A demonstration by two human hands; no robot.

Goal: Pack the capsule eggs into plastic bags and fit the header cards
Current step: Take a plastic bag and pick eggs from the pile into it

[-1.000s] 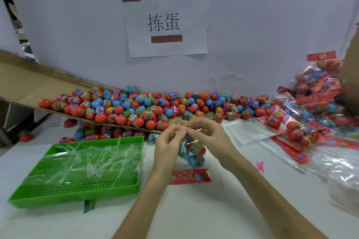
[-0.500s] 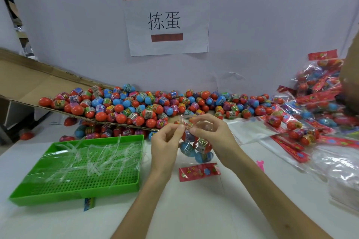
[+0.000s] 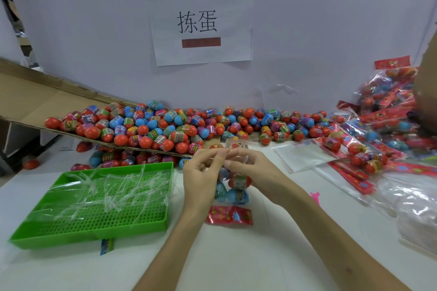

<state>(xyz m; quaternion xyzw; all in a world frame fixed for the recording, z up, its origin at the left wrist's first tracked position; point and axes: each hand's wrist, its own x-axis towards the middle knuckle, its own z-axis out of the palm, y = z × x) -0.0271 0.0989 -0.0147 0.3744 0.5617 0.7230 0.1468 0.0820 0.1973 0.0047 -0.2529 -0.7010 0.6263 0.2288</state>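
Note:
A clear plastic bag (image 3: 234, 186) with several capsule eggs hangs between my hands above the white table. My left hand (image 3: 201, 177) and my right hand (image 3: 255, 172) both pinch the bag's open top edge, fingertips nearly touching. A red header card (image 3: 229, 215) lies flat on the table just below the bag. A large pile of loose red, blue and purple capsule eggs (image 3: 165, 127) stretches along the back on a cardboard sheet (image 3: 28, 104) and the table.
A green perforated tray (image 3: 94, 205) with clear plastic strips sits at the left. Empty clear bags (image 3: 300, 156) lie right of my hands. Finished bags with red header cards (image 3: 390, 116) are heaped at the far right. A white wall with a paper sign (image 3: 201, 21) stands behind.
The bag of eggs has lifted slightly and shifted right, then settled; my fingers keep working its top edge. The header card now lies clear below the bag.

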